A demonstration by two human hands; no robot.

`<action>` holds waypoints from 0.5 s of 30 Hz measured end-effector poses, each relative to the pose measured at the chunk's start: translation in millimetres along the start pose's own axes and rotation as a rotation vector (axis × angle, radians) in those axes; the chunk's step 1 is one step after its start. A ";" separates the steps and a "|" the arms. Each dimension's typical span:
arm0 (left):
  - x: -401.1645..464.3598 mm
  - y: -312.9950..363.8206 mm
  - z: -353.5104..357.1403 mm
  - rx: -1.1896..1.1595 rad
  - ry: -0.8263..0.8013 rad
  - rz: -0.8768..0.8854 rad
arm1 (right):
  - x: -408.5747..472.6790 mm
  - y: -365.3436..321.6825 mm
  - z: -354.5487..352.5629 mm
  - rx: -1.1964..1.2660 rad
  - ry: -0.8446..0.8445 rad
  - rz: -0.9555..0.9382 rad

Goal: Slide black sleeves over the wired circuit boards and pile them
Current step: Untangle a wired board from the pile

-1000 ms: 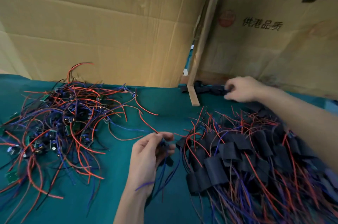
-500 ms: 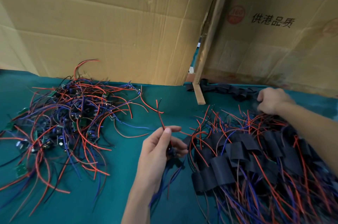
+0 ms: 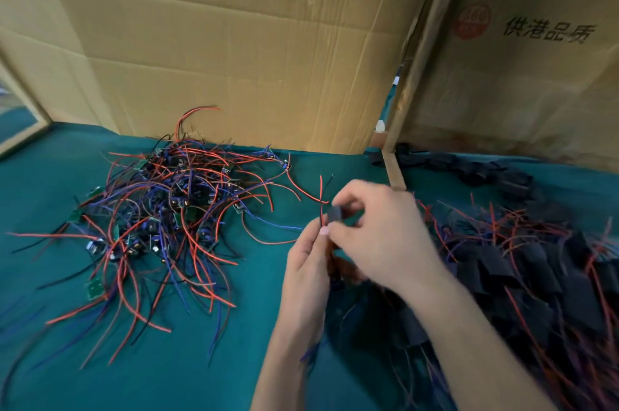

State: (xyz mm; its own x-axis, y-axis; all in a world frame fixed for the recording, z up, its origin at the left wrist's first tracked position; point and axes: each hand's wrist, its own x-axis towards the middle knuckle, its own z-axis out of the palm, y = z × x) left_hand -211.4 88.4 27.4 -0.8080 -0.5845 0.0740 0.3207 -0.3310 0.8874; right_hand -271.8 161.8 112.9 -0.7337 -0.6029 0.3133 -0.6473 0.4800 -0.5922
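— Green cloth (image 3: pixel 234 360) covers the bench, right? What sits on it?

— Yes, green cloth, with cardboard (image 3: pixel 251 42) walls standing along the back. At the middle I hold one black sleeve (image 3: pixel 335 214) between my hands, above the cloth.

— Which hand has it?

— My right hand (image 3: pixel 382 236) pinches the sleeve with curled fingertips. My left hand (image 3: pixel 308 270) sits just under it, fingers curled round a wired board's leads; a red wire (image 3: pixel 321 196) sticks up past the sleeve. The board itself is hidden behind my fingers, and the picture blurs there, so I cannot tell whether the sleeve is on the leads.

— And the rest of the boards?

— The bare pile (image 3: pixel 160 219) lies to my left, a tangle of red, blue and black wires with small green boards in it, well apart from my hands. The sleeved pile (image 3: pixel 522 280) lies to my right, partly under my right forearm, black covers with red and blue wires poking out.

— Spare sleeves?

— A loose heap of sleeves (image 3: pixel 479 169) lies at the back right against the cardboard, beside a wooden strip (image 3: pixel 395 172) that rests on the cloth.
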 end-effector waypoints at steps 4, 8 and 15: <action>2.5 -1.9 -4.4 -0.015 0.033 -0.016 | -3.1 14.5 21.1 0.182 -0.050 0.040; 3.9 -6.1 -3.1 0.031 -0.008 -0.002 | -4.7 28.4 11.5 0.454 -0.206 0.086; 3.4 -8.3 -4.6 0.168 -0.054 0.029 | 7.4 47.9 -3.8 0.730 0.383 0.194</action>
State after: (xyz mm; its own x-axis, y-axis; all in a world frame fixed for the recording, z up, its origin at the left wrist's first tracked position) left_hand -214.5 85.7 18.2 -0.8261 -0.5503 0.1211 0.2612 -0.1836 0.9477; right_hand -309.0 182.8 89.7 -0.9227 -0.2316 0.3082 -0.3029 -0.0590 -0.9512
